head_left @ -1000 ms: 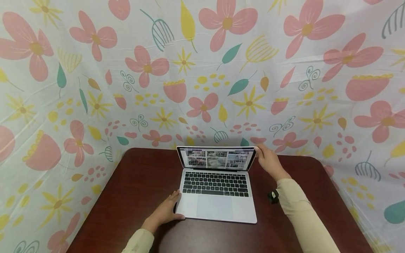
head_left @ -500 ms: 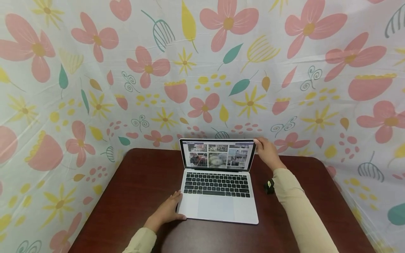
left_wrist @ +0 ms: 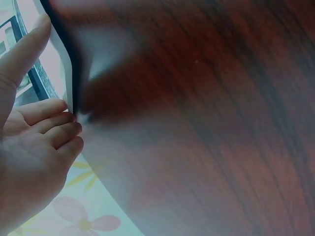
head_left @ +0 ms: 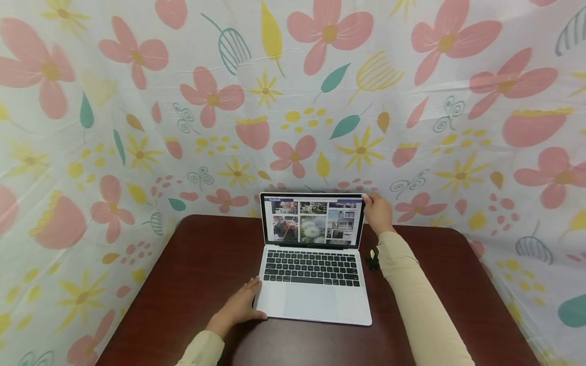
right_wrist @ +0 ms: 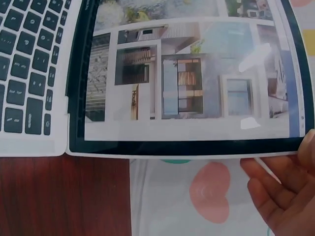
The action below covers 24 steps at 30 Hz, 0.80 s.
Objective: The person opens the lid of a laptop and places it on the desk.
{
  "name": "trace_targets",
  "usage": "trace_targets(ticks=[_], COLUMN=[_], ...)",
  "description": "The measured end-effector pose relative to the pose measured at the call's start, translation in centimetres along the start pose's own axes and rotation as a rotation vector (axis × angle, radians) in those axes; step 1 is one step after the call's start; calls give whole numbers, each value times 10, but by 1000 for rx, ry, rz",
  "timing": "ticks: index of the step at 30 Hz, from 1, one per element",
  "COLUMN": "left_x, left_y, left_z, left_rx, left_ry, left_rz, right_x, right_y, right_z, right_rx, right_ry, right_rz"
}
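A silver laptop stands opened on the table, its lit screen showing a page of photos. My right hand pinches the screen's top right corner, thumb at the front and fingers behind. In the right wrist view, this hand sits at the corner of the screen. My left hand rests against the laptop's left side near the front corner, thumb at the front edge. The left wrist view shows that hand with its fingers fairly straight beside the laptop's edge.
The dark reddish-brown table has rounded back corners. A white cloth printed with pink, yellow and teal flowers and leaves hangs close behind the table and along its sides. A small black device shows at my right wrist.
The screen has tilted back and opened wider, its top edge rising in the head view. My right hand has moved up with the corner; the left hand and laptop base have stayed in place.
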State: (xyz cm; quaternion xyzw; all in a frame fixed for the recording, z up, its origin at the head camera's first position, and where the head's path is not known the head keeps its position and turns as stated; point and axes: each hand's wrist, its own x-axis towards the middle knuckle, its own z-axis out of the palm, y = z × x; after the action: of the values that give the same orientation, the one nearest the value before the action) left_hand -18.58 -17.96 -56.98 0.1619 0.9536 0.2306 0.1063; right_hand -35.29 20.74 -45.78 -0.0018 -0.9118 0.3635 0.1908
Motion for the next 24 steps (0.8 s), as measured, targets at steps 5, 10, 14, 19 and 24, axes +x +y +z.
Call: trace_targets(ticks=[5,10,14,19,24], left_x=[-1,-1,-1,-2,-3], left_y=[-5,-6,-5,-5,-6], left_z=[8,14,14,14,14], left_rx=[29,40,39,44,50], left_ry=[34,55,49,53,54], left_rz=[11,24,23,28,23], right_x=[-4,-5,-2,0,-1], right_y=[-9,-11,-11,-14,-15], right_z=[3,4,4,2,1], right_rx=[-13,-30,-66,-104,-103], right_ry=[33,69,66,44,22], right_rz=[32,40,64,64,50])
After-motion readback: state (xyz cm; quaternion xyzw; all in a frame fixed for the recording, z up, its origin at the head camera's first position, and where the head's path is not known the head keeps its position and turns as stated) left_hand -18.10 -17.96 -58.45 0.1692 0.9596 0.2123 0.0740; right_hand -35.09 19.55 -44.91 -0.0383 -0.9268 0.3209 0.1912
